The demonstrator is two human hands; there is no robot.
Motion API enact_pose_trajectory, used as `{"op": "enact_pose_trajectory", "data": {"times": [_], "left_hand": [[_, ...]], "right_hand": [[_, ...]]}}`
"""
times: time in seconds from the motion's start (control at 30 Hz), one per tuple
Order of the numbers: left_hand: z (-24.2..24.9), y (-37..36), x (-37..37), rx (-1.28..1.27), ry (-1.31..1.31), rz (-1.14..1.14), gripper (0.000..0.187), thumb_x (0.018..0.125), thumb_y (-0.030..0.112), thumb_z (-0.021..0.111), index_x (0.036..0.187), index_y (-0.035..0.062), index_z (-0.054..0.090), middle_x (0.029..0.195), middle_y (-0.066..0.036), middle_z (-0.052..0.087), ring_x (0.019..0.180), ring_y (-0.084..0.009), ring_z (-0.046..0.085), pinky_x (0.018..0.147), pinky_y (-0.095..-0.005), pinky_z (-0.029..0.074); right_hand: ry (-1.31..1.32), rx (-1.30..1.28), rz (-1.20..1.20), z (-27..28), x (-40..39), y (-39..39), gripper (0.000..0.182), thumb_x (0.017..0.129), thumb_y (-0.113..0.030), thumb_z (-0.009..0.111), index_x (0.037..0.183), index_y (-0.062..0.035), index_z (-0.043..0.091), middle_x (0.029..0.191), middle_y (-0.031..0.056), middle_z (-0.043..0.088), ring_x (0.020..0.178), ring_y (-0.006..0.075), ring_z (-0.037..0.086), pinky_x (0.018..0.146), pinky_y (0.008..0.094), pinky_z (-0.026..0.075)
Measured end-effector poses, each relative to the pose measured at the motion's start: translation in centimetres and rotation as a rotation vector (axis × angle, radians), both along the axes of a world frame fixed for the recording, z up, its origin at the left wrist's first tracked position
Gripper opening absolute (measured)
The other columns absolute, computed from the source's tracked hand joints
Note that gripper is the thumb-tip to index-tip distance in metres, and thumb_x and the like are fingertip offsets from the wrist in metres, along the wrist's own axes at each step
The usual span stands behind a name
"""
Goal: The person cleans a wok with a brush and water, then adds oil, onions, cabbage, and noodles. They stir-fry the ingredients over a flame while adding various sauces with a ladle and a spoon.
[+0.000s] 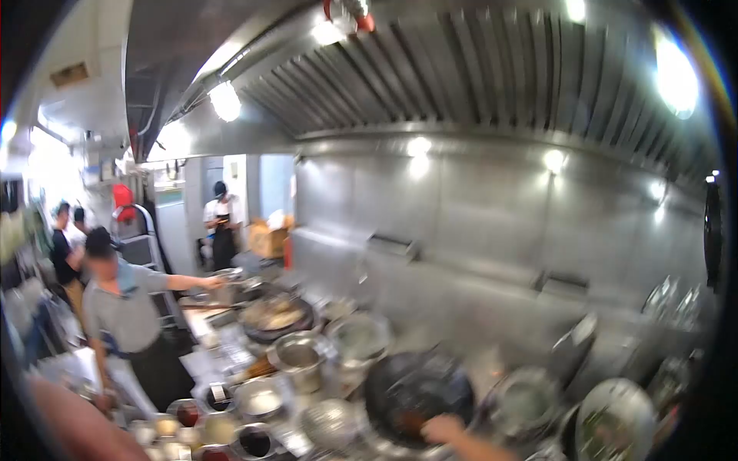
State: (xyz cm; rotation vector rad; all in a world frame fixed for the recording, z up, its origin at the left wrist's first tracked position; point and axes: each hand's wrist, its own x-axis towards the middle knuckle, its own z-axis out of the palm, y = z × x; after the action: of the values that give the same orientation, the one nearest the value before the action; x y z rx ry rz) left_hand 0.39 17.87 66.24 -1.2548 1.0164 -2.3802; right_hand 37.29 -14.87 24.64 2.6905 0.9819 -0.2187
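Over the near rim of a large black wok (419,392), my right hand (444,429) reaches in from the lower right with its fingers closed. A blurred brown shape (411,421) lies in the wok right at my fingertips; I cannot tell what the hand holds. Blurred at the lower left edge is my bare left arm (81,422), its hand outside the frame. Close left of the wok sits a rounded metal strainer (329,424). To its right stands a metal pot (526,403).
Bowls of sauces and seasonings (254,442) crowd the lower left. Metal pots (298,357) and a second wok (277,315) line the range. A co-worker (134,307) reaches toward that wok. A basin with greens (615,419) stands right, a steel wall (477,230) behind.
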Motion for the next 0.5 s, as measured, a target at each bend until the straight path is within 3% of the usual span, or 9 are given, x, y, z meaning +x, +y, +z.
{"op": "enact_pose_trajectory", "data": {"times": [0.03, 0.1, 0.13, 0.2, 0.27, 0.3, 0.33, 0.4, 0.5], "left_hand": [[-0.8, -0.6, 0.7, -0.034, -0.036, 0.001, 0.053, 0.091, 0.058, 0.048, 0.095, 0.0050, 0.048, 0.078, -0.007, 0.050, 0.068, -0.0182, 0.047, 0.066, -0.0348, 0.038], [-0.3, 0.8, 0.9, 0.111, 0.085, 0.102, 0.053, 0.090, 0.058, 0.049, 0.095, 0.0045, 0.049, 0.079, -0.007, 0.051, 0.069, -0.0188, 0.048, 0.067, -0.0354, 0.038], [-1.8, 0.8, 1.4, 0.102, 0.195, 0.133, 0.054, 0.090, 0.058, 0.050, 0.095, 0.0043, 0.049, 0.079, -0.008, 0.051, 0.069, -0.0191, 0.048, 0.067, -0.0356, 0.039], [-6.4, 1.7, 4.7, -0.158, 0.381, 0.051, 0.054, 0.089, 0.057, 0.051, 0.094, 0.0038, 0.050, 0.079, -0.008, 0.052, 0.070, -0.0197, 0.048, 0.068, -0.0361, 0.039], [-9.4, 2.3, 7.5, -0.295, 0.270, 0.087, 0.054, 0.088, 0.057, 0.052, 0.094, 0.0034, 0.051, 0.080, -0.009, 0.052, 0.070, -0.0202, 0.049, 0.068, -0.0366, 0.040], [-10.2, 2.6, 7.3, -0.324, 0.421, 0.118, 0.054, 0.088, 0.057, 0.052, 0.093, 0.0032, 0.051, 0.080, -0.010, 0.052, 0.070, -0.0205, 0.049, 0.068, -0.0369, 0.040], [-9.6, 3.6, 6.4, -0.289, 0.618, 0.186, 0.055, 0.088, 0.057, 0.053, 0.093, 0.0029, 0.051, 0.080, -0.010, 0.053, 0.071, -0.0208, 0.049, 0.069, -0.0371, 0.040], [-9.6, 4.9, 5.5, -0.265, 0.816, 0.297, 0.055, 0.087, 0.057, 0.054, 0.092, 0.0025, 0.052, 0.080, -0.011, 0.053, 0.071, -0.0214, 0.050, 0.069, -0.0377, 0.041], [-9.6, 8.1, 4.4, -0.331, 0.963, 0.418, 0.056, 0.086, 0.057, 0.056, 0.092, 0.0018, 0.053, 0.081, -0.012, 0.054, 0.072, -0.0223, 0.051, 0.070, -0.0384, 0.042]], "right_hand": [[0.063, 0.003, 0.050, 0.1, 0.5, -1.5, 0.027, 0.085, -0.028, 0.055, 0.094, -0.0100, 0.073, 0.096, 0.0075, 0.071, 0.077, 0.0224, 0.064, 0.071, 0.0412, 0.051], [0.259, 0.212, 0.193, -6.4, -2.2, 12.3, 0.027, 0.088, -0.025, 0.051, 0.098, -0.0086, 0.070, 0.098, 0.0070, 0.070, 0.073, 0.0194, 0.061, 0.067, 0.0386, 0.048], [0.258, 0.230, 0.135, -7.3, -2.8, 15.0, 0.025, 0.086, -0.024, 0.054, 0.096, -0.0081, 0.071, 0.092, 0.0077, 0.071, 0.073, 0.0203, 0.064, 0.066, 0.0407, 0.050], [0.194, -0.005, -0.111, -5.6, -4.1, 5.4, 0.022, 0.082, -0.021, 0.060, 0.092, -0.0069, 0.073, 0.079, 0.0090, 0.072, 0.074, 0.0220, 0.070, 0.064, 0.0450, 0.055], [0.063, -0.033, -0.037, 2.3, 0.7, 5.8, 0.022, 0.076, -0.021, 0.062, 0.087, -0.0062, 0.074, 0.079, 0.0108, 0.071, 0.075, 0.0236, 0.069, 0.064, 0.0459, 0.054], [0.098, 0.000, -0.109, 2.2, 0.0, 6.6, 0.025, 0.074, -0.020, 0.064, 0.094, -0.0069, 0.072, 0.086, 0.0128, 0.071, 0.082, 0.0255, 0.069, 0.070, 0.0427, 0.054], [0.190, 0.079, -0.175, -1.7, -2.6, 9.8, 0.032, 0.072, -0.019, 0.066, 0.101, -0.0076, 0.070, 0.093, 0.0147, 0.070, 0.090, 0.0273, 0.068, 0.076, 0.0394, 0.054], [-0.181, 0.316, -0.142, -9.9, 2.3, 9.6, 0.029, 0.072, -0.019, 0.065, 0.099, -0.0074, 0.067, 0.089, 0.0140, 0.069, 0.089, 0.0286, 0.068, 0.070, 0.0413, 0.055], [-0.053, 0.311, -0.405, -11.6, 7.6, 8.2, 0.021, 0.080, -0.014, 0.060, 0.099, -0.0080, 0.065, 0.090, 0.0140, 0.070, 0.085, 0.0321, 0.069, 0.074, 0.0442, 0.056]]}}
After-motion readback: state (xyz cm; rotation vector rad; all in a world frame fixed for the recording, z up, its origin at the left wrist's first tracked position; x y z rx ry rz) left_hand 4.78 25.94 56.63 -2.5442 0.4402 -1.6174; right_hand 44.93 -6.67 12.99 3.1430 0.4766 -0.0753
